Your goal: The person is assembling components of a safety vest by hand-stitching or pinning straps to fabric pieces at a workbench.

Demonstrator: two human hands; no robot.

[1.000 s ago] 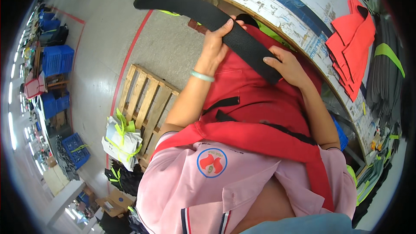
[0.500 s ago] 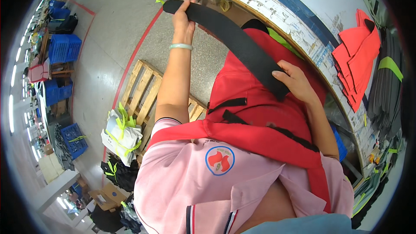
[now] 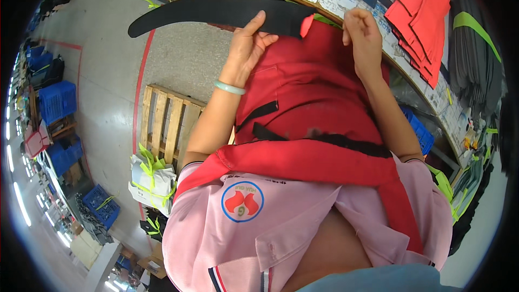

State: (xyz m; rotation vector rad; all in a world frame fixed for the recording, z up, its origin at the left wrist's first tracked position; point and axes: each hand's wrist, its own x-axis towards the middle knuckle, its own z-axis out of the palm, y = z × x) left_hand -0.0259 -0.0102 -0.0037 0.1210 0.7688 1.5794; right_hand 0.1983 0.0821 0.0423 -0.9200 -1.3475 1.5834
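Note:
A long black curved strip (image 3: pixel 205 13), leather-like and wide, is held up in front of me. My left hand (image 3: pixel 251 43) is closed on it near its right end, thumb on top and fingers beneath. The narrower rounded end sticks out freely to the left. A small coral-red piece (image 3: pixel 307 25) shows at the strip's right end; whether it is attached I cannot tell. My right hand (image 3: pixel 362 38) hangs apart from the strip by the table edge, its fingers loosely bent with nothing visible in them.
A worn white table (image 3: pixel 373 32) runs along the front and right. On it lie coral-red cut pieces (image 3: pixel 421 19) and a stack of dark grey strips (image 3: pixel 476 65) tied with a lime band. A wooden pallet (image 3: pixel 162 119) and a white bundle (image 3: pixel 151 181) are at left.
My left hand has shifted from the strip's far left end to near its right end. My right hand has let go of the strip and moved up. The strip now lies more level.

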